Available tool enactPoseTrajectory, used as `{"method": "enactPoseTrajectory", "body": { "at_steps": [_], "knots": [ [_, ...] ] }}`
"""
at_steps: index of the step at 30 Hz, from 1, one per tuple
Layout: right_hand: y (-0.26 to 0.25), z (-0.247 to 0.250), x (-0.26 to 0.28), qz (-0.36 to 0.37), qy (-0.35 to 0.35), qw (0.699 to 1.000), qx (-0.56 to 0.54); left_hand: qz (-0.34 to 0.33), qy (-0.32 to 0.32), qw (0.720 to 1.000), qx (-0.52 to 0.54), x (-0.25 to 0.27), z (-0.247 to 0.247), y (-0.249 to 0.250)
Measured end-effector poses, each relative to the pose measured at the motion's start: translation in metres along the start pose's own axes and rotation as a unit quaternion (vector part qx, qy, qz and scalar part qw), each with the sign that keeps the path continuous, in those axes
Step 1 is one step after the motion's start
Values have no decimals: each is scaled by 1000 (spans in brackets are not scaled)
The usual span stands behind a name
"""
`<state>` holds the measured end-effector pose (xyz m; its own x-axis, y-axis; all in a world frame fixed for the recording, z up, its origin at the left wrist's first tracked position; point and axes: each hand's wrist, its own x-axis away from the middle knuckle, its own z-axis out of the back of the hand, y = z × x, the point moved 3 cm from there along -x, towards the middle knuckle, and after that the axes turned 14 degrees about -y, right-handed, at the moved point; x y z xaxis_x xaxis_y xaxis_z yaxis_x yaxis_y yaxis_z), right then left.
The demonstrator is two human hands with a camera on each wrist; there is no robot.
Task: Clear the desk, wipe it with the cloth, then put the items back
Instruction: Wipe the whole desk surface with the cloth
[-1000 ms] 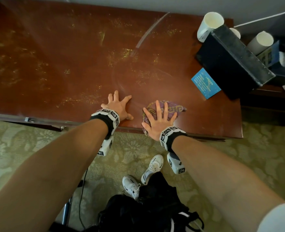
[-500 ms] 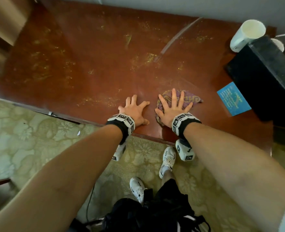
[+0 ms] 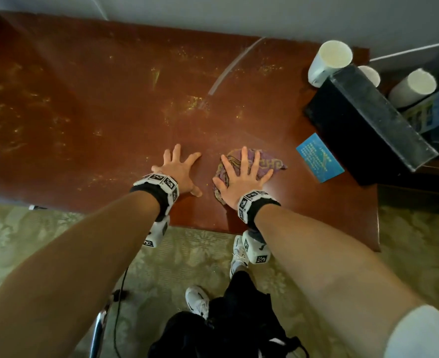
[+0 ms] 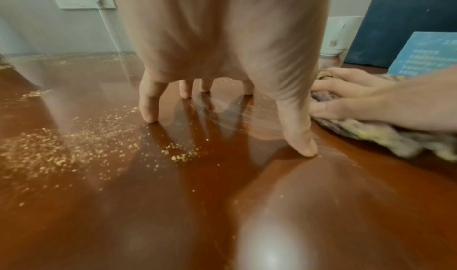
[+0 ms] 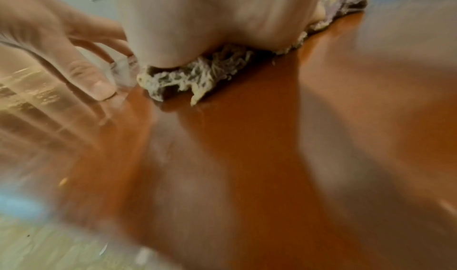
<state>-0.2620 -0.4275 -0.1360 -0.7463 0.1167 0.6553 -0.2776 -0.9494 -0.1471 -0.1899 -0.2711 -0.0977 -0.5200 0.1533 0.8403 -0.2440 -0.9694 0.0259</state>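
The glossy reddish-brown wooden desk (image 3: 89, 104) takes up most of the head view, its back edge against a grey wall. The wiping step is in hand and looks far from done: yellow crumbs and smears (image 3: 184, 107) lie across the middle of the desk and out toward its left end, while the strip by the front edge near the right end looks clean.

Pushed into the back right corner are a black rectangular box (image 3: 368, 120), a blue printed card (image 3: 319, 157) lying flat against its front, and white paper cups (image 3: 329, 60) behind it.

The left hand (image 3: 178, 170) is spread wide with straight fingers, its fingertips propped on bare wood close to the front edge and holding nothing; it serves as a brace.

The right hand (image 3: 241, 177) lies flat, fingers fanned, pressing down on the crumpled purple and yellow patterned cloth (image 3: 270, 161), which sits on the desk just right of the left hand, near the front edge and short of the blue card.

To do this step well, I would keep the palm flat so the cloth stays bunched under it, then sweep in long overlapping strokes from the back edge toward the front, working leftward. Gathering the crumbs into one pile seems wiser than scattering them over the front edge onto the carpet. The cloth's underside already looks loaded, so refolding to a cleaner face should help avoid smearing.
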Motion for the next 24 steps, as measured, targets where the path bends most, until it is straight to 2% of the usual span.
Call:
{"method": "enactPoseTrajectory", "body": {
  "at_steps": [7, 12, 18, 24],
  "knots": [
    [-10, 61, -65, 6, -32, 999, -15, 10, -7, 1000, -3, -3, 0, -3],
    [-12, 81, -83, 19, -38, 999, 6, 8, -2, 1000, -11, -5, -1, -2],
    [-13, 72, -72, 27, -20, 999, 18, 4, 41, 999, 18, 0, -11, -9],
    [-23, 30, -33, 45, -9, 999, 27, 8, 87, 996, 35, 18, -33, -23]
  ]
}}
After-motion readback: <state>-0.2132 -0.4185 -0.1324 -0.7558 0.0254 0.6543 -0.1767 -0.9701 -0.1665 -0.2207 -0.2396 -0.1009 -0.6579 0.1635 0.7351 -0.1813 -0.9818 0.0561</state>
